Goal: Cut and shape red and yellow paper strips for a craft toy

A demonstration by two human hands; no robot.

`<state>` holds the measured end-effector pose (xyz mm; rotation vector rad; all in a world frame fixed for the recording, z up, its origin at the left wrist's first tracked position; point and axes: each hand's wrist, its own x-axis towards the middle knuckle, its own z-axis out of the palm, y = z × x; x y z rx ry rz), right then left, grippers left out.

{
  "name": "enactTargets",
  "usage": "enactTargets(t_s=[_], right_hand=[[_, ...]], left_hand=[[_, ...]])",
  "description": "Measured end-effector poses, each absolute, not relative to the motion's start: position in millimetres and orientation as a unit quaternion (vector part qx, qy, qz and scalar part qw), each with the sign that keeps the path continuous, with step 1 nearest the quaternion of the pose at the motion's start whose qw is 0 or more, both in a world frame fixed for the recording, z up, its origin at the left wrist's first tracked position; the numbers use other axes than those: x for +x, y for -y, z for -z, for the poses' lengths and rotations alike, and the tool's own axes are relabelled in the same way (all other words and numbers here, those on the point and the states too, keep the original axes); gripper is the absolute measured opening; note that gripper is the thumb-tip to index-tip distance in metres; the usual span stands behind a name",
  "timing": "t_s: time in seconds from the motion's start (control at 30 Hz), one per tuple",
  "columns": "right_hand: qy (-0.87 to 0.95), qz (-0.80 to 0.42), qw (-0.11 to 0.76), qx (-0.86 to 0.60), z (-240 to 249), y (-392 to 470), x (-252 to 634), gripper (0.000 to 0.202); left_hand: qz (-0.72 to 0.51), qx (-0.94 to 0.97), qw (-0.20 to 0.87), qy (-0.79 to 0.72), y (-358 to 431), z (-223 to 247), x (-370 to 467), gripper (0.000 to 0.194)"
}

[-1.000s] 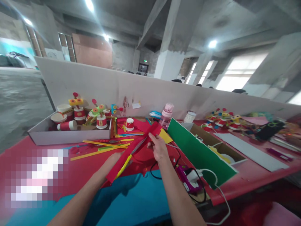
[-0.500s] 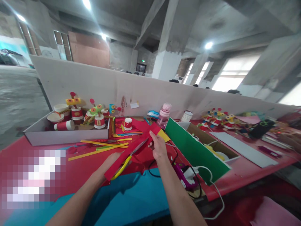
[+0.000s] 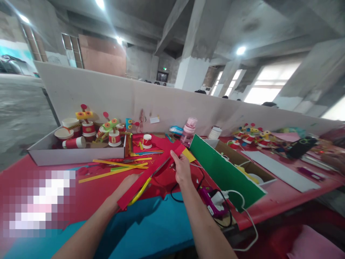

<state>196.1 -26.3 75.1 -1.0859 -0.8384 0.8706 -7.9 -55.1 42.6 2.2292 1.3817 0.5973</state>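
My left hand [image 3: 129,182] is behind a long red paper strip [image 3: 142,176], at the yellow handles of the scissors [image 3: 140,192]; its fingers are mostly hidden. The blades point up and to the right, along the strip's edge. My right hand [image 3: 182,168] pinches the far end of the red paper, close to the blade tips. Beside that hand lies a piece of yellow paper [image 3: 189,155]. Yellow paper strips [image 3: 113,173] lie on the red table cover, left of the scissors.
A white box [image 3: 78,157] with paper-cup figures stands at the left. Behind the hands are a small cup [image 3: 147,141] and a pink bottle [image 3: 189,130]. A green-sided box [image 3: 223,172] and a purple power strip [image 3: 214,205] with cables are at the right.
The scissor blades look closer together along the red strip. The strip's near end has shifted slightly down and left. Both hands have stayed nearly in place.
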Motion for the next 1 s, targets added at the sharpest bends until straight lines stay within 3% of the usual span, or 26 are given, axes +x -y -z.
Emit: enactTargets(t_s=[1.0], right_hand=[[0.395, -0.404, 0.684, -0.461, -70, 27, 197, 0.043]], left_hand=[[-0.195, 0.814, 0.202, -0.508, 40, -27, -7, 0.036]])
